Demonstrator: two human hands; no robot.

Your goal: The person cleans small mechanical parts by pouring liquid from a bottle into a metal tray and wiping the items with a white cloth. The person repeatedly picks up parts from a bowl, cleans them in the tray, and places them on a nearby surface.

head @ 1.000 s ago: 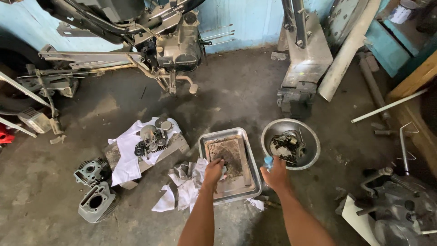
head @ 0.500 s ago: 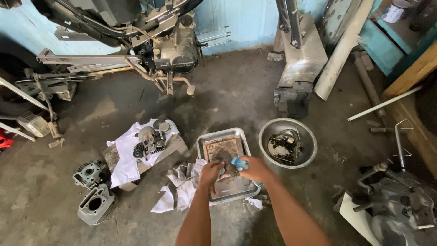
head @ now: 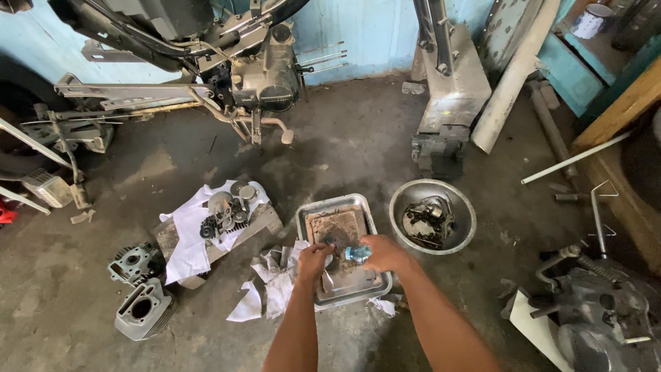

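Note:
A square metal tray (head: 307,215) lies on the concrete floor with dirty liquid and grime in it. My left hand (head: 313,260) is over the tray's near half, fingers closed on a small dark part. My right hand (head: 383,253) is beside it, gripping a small light-blue object (head: 357,254) that points toward the left hand. Both hands hover just above the tray's bottom. What the blue object is, I cannot tell for sure.
A round steel bowl (head: 465,209) with oily engine parts sits right of the tray. White rags (head: 275,284) lie at its left. Engine parts on cloth (head: 224,210) and two cylinder pieces (head: 140,307) lie further left. A motorcycle frame (head: 227,65) stands behind; a greasy engine case (head: 595,313) is at right.
My right hand moved left from beside the steel bowl to over the tray, bringing the blue object next to my left hand. The left hand stayed over the tray.

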